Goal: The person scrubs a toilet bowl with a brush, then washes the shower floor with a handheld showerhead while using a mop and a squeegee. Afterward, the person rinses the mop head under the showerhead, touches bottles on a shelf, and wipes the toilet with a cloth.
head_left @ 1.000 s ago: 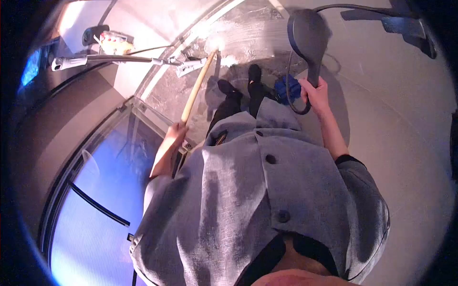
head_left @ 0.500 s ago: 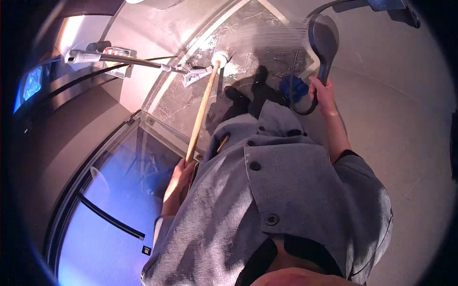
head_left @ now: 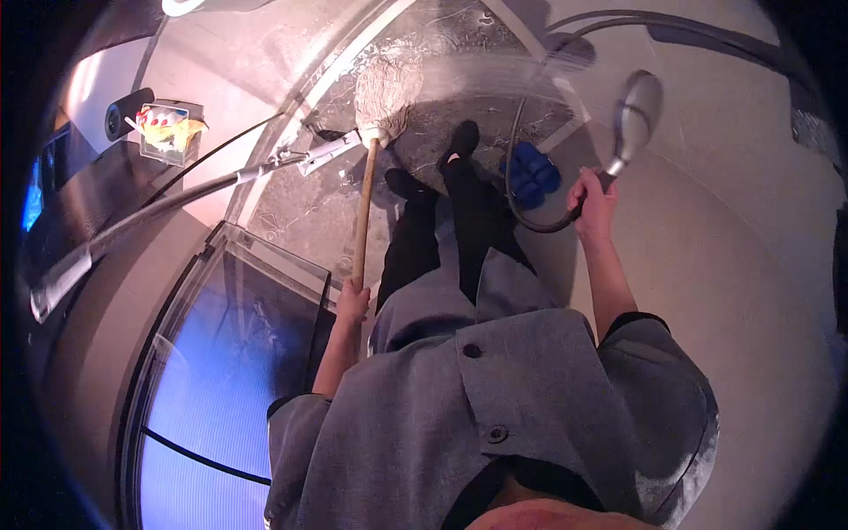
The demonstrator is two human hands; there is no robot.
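Note:
My left hand (head_left: 353, 301) is closed around the wooden handle of a mop (head_left: 364, 208). Its pale string head (head_left: 387, 95) lies spread on the wet, dark grey floor (head_left: 450, 42), ahead of my feet. On the other side, my right hand (head_left: 594, 208) grips a shower head (head_left: 638, 115) by its handle, with the head raised. Faint streaks of water run leftward from it toward the mop head. A dark hose (head_left: 521, 106) loops down from above to the shower head's handle.
A long-handled squeegee or flat mop (head_left: 212, 185) leans at the left, its end near the mop head. Blue slippers (head_left: 533, 174) sit by the right wall. At the left are a glass panel (head_left: 208, 389) and a clear box of small items (head_left: 168, 132).
The mop's strings now lie spread out flat on the floor, where before its head was a compact bunch. My right hand has tilted the shower head outward to the right.

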